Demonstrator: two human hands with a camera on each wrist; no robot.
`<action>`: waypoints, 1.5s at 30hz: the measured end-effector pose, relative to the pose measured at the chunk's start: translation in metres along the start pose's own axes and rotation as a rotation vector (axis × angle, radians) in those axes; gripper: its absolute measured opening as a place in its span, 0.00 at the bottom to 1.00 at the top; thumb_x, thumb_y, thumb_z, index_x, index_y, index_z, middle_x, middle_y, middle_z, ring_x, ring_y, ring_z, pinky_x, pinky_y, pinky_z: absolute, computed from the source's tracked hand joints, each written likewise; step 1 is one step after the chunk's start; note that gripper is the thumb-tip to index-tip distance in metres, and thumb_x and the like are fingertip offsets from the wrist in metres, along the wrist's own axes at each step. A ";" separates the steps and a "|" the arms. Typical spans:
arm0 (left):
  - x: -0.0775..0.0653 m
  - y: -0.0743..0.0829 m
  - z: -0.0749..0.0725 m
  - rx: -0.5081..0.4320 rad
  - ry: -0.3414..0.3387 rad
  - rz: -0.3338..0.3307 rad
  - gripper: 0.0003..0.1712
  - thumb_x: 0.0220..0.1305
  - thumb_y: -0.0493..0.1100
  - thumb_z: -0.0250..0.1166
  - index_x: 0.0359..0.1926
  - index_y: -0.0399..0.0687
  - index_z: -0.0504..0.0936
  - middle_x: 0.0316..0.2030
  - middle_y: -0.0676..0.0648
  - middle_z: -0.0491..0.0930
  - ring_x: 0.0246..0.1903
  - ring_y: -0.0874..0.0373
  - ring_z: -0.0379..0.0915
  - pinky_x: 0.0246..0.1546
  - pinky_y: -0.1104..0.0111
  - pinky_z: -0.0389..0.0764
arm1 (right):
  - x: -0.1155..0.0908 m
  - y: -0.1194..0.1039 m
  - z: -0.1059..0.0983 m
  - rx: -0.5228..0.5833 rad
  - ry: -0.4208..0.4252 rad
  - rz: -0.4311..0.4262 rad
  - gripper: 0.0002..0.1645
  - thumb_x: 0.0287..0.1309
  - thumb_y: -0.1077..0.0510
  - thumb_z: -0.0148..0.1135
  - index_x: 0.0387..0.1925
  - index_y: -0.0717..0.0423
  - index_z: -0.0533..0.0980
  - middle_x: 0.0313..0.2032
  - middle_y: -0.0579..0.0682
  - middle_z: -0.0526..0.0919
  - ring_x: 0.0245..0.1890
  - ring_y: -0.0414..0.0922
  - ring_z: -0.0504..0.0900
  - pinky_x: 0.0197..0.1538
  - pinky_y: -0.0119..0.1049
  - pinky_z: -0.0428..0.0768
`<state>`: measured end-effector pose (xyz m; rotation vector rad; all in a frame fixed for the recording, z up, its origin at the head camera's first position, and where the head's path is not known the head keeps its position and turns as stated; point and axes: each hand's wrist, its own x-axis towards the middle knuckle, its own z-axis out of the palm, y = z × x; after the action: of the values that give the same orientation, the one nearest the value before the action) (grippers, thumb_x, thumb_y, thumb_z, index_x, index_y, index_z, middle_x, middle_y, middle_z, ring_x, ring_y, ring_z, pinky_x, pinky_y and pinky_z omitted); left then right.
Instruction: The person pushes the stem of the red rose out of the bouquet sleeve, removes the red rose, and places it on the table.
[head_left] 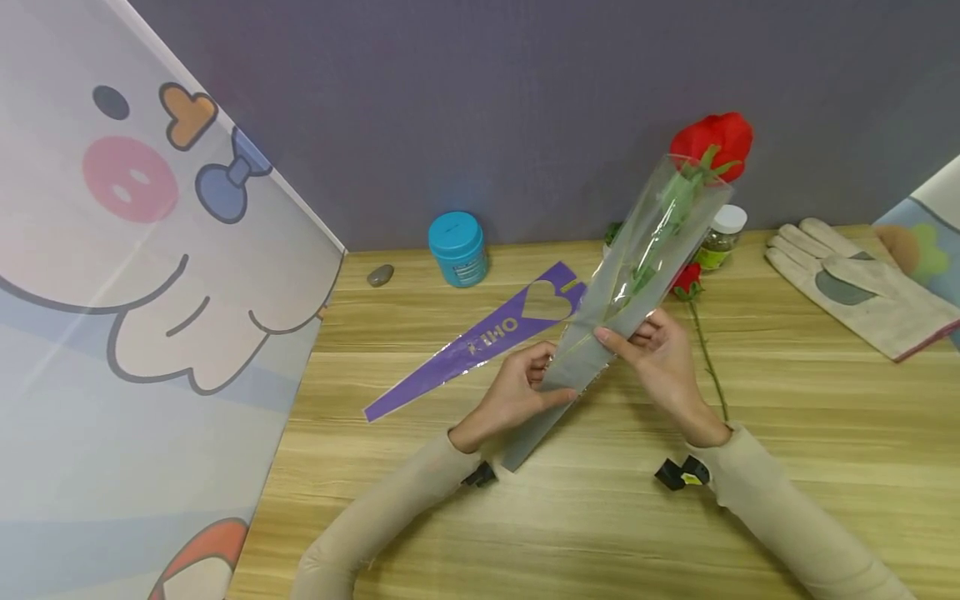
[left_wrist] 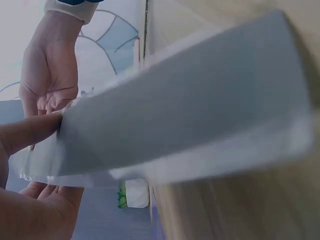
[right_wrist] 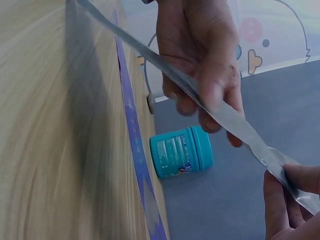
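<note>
A grey flower sleeve (head_left: 585, 354) with a clear plastic front slants across the middle in the head view. Inside it runs the green stem of a large red rose (head_left: 720, 146), whose bloom sticks out of the wide upper end. My left hand (head_left: 521, 387) pinches the sleeve's lower part, thumb on top and fingers beneath. Higher up, my right hand (head_left: 660, 358) pinches the right edge between thumb and fingers. In the right wrist view the sleeve (right_wrist: 230, 117) shows edge-on, raised over the table. The left wrist view shows its grey narrow end (left_wrist: 200, 100) close up.
A purple sleeve (head_left: 480, 337) with gold letters lies left of my hands. Behind stand a blue tub (head_left: 457, 250) and a white-lidded jar (head_left: 722, 237), with a grey stone (head_left: 380, 275) at left. A smaller red rose (head_left: 687, 282) and work gloves (head_left: 862, 287) lie to the right.
</note>
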<state>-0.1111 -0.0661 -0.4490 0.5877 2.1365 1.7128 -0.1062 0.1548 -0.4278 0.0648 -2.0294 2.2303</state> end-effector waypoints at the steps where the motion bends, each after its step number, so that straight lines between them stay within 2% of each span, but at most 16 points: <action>1: 0.001 0.001 0.000 -0.004 0.004 0.008 0.24 0.59 0.31 0.76 0.55 0.38 0.80 0.47 0.35 0.88 0.38 0.66 0.84 0.42 0.73 0.85 | -0.001 -0.001 0.001 -0.006 -0.001 0.000 0.22 0.60 0.72 0.71 0.53 0.56 0.78 0.38 0.31 0.91 0.41 0.31 0.90 0.46 0.26 0.87; 5: 0.007 0.008 -0.001 -0.037 0.031 0.040 0.23 0.60 0.32 0.76 0.55 0.37 0.80 0.47 0.33 0.87 0.37 0.67 0.83 0.42 0.73 0.86 | -0.002 -0.002 0.003 -0.015 -0.009 0.003 0.23 0.60 0.72 0.70 0.56 0.60 0.77 0.39 0.30 0.91 0.42 0.31 0.90 0.46 0.26 0.87; 9: 0.014 0.013 0.000 -0.051 0.062 0.054 0.22 0.60 0.34 0.76 0.54 0.37 0.80 0.46 0.33 0.88 0.37 0.68 0.82 0.41 0.73 0.85 | -0.004 0.001 0.005 -0.007 -0.021 -0.003 0.23 0.59 0.73 0.71 0.55 0.60 0.78 0.39 0.31 0.91 0.41 0.31 0.90 0.45 0.26 0.87; 15: 0.019 0.016 0.003 -0.091 0.079 0.043 0.22 0.59 0.32 0.76 0.54 0.37 0.80 0.48 0.32 0.88 0.37 0.66 0.85 0.40 0.72 0.86 | -0.006 0.004 0.007 -0.030 -0.034 -0.031 0.23 0.59 0.72 0.72 0.56 0.62 0.78 0.39 0.32 0.91 0.41 0.32 0.90 0.42 0.26 0.87; 20: 0.020 0.015 0.005 -0.123 0.081 0.037 0.23 0.58 0.30 0.76 0.54 0.35 0.80 0.49 0.30 0.87 0.40 0.61 0.88 0.40 0.71 0.88 | -0.006 0.005 0.008 -0.032 -0.034 -0.035 0.24 0.59 0.72 0.72 0.56 0.64 0.77 0.39 0.31 0.91 0.42 0.31 0.90 0.44 0.25 0.87; 29: 0.022 0.012 0.007 -0.148 0.084 0.022 0.22 0.58 0.28 0.74 0.53 0.33 0.80 0.48 0.28 0.86 0.36 0.69 0.84 0.38 0.75 0.85 | -0.007 0.005 0.007 -0.018 -0.039 -0.012 0.23 0.59 0.72 0.71 0.55 0.62 0.77 0.39 0.31 0.91 0.42 0.31 0.90 0.46 0.26 0.87; 36: 0.019 0.010 0.007 -0.128 0.084 0.007 0.24 0.59 0.30 0.75 0.57 0.35 0.80 0.51 0.30 0.86 0.40 0.66 0.85 0.41 0.73 0.86 | -0.006 0.006 0.003 -0.043 -0.044 0.000 0.17 0.65 0.67 0.69 0.53 0.62 0.78 0.38 0.30 0.91 0.41 0.30 0.90 0.44 0.26 0.87; 39: 0.018 0.009 0.006 -0.125 0.081 -0.004 0.23 0.58 0.30 0.75 0.54 0.35 0.81 0.50 0.30 0.87 0.40 0.65 0.86 0.41 0.73 0.86 | -0.005 0.005 0.002 -0.044 -0.033 -0.001 0.16 0.68 0.65 0.66 0.55 0.63 0.78 0.39 0.30 0.91 0.42 0.30 0.90 0.43 0.26 0.87; 45: 0.017 0.009 0.005 -0.122 0.070 -0.005 0.19 0.58 0.30 0.75 0.50 0.34 0.81 0.48 0.30 0.87 0.37 0.68 0.84 0.40 0.73 0.86 | -0.003 0.003 0.001 -0.012 -0.021 0.004 0.17 0.67 0.65 0.68 0.55 0.60 0.78 0.39 0.31 0.91 0.43 0.30 0.90 0.44 0.25 0.87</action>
<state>-0.1218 -0.0516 -0.4415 0.4952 2.0596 1.8702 -0.1036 0.1531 -0.4309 0.0834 -2.0549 2.2288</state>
